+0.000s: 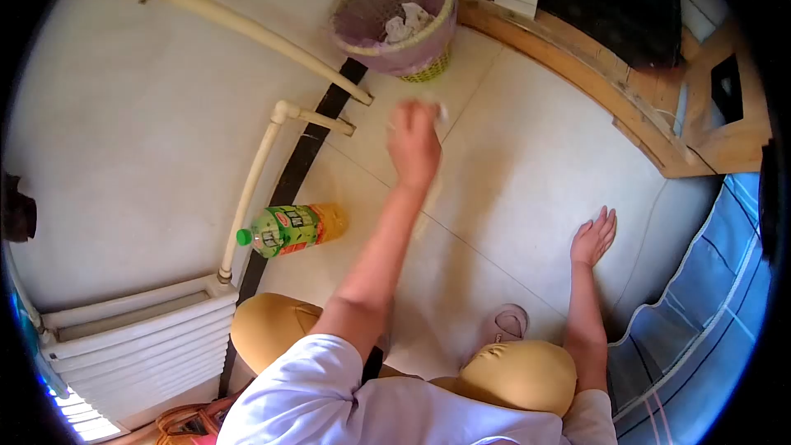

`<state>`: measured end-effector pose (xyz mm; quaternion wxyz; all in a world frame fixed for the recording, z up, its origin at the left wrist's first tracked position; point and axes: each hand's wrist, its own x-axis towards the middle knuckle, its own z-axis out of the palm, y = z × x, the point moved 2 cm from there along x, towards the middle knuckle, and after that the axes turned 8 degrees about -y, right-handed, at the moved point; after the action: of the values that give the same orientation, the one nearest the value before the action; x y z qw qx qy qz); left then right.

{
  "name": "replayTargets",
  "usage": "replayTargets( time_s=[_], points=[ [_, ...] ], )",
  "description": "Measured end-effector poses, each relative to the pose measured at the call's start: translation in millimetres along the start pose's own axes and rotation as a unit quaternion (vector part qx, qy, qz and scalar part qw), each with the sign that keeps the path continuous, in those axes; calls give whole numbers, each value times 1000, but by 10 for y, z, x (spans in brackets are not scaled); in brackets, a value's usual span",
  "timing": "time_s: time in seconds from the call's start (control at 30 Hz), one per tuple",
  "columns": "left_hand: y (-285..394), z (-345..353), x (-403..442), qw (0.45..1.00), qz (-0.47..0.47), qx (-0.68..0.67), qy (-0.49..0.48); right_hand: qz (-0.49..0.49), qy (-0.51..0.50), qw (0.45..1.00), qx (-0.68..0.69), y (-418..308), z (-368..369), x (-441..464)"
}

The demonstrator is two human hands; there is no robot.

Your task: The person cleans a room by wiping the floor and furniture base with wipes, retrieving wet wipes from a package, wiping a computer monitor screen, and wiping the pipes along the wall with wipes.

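My left hand [414, 144] reaches forward over the tiled floor [535, 140], just short of the wastebasket. Its fingers are closed and slightly blurred. A small whitish bit shows at the fingertips, too smeared to name. The wastebasket [445, 25] is a yellow-green mesh one, lined with a thin purple bag, and crumpled white paper [408, 23] lies inside. Off to the right, my right hand [595, 237] is open with its fingers stretched out, low over the floor; whether the palm touches the tiles I cannot tell. It appears to hold nothing.
A green-capped drink bottle [298, 229] stands by the wall at left, near cream pipes [259, 173] and a white radiator [148, 330]. Wooden furniture [577, 45] borders the far right. A blue fabric cover [700, 305] hangs at right. My slippered foot [507, 323] is below.
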<state>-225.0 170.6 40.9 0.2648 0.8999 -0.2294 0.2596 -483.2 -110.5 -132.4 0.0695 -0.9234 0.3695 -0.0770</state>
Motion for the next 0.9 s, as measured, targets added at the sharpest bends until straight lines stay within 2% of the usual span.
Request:
replayTargets(
  time_s=[0.07, 0.1, 0.13, 0.2, 0.23, 0.3, 0.37, 0.4, 0.5, 0.53, 0.6, 0.63, 0.67, 0.7, 0.73, 0.8, 0.83, 0.87, 0.9],
  points=[
    [9, -371, 769, 994, 56, 11, 88, 13, -39, 999, -23, -17, -3, 47],
    [-45, -450, 1075, 989, 81, 13, 124, 13, -25, 999, -19, -40, -10, 69],
    [-132, -453, 1328, 987, 86, 8, 136, 17, -41, 998, -37, -45, -10, 57],
    [-321, -350, 1697, 995, 57, 81, 6, 23, -79, 994, -69, -46, -38, 54],
    [-451, -311, 1723, 995, 65, 68, 17, 33, -125, 989, -77, -44, -57, 68],
    [-659, -40, 1847, 965, -47, 133, -222, 56, -209, 972, -89, -3, -75, 103],
    [-432, -240, 1924, 964, -38, 151, -214, 83, -287, 952, -65, 23, -205, 144],
    [-370, -316, 1923, 968, 12, 141, -208, 52, -287, 953, -85, 141, -57, 151],
    [-215, -619, 1728, 958, 170, 106, -205, 35, -360, 929, -80, 96, -229, 158],
    [-143, -801, 1622, 940, 196, 133, -245, 35, -370, 925, -73, 80, -281, 168],
    [-257, -1159, 1306, 895, 188, 184, -359, 38, -386, 921, -29, 36, -475, 176],
    [-299, -1394, 1174, 878, 134, 189, -419, 51, -377, 924, -26, 36, -495, 226],
    [-289, -1634, 1111, 810, 38, 244, -532, 41, -418, 907, -25, 29, -470, 250],
    [-686, -1805, 858, 781, 33, 281, -556, 29, -460, 887, -24, 31, -447, 257],
    [-669, -2095, 809, 764, -27, 278, -581, 36, -459, 888, -25, 3, -448, 252],
    [-1010, -2630, 459, 866, -141, 146, -456, -69, -371, 924, 58, -203, -488, 245],
    [-1142, -2763, 316, 858, -168, 156, -460, -90, -389, 915, 55, -312, -430, 245],
    [-1295, -2981, 66, 917, -226, 75, -319, -118, -368, 918, 90, -463, -360, 223],
    [-1381, -3270, -322, 946, -283, 11, -158, -152, -356, 914, 124, -626, -290, 176]
  ],
)
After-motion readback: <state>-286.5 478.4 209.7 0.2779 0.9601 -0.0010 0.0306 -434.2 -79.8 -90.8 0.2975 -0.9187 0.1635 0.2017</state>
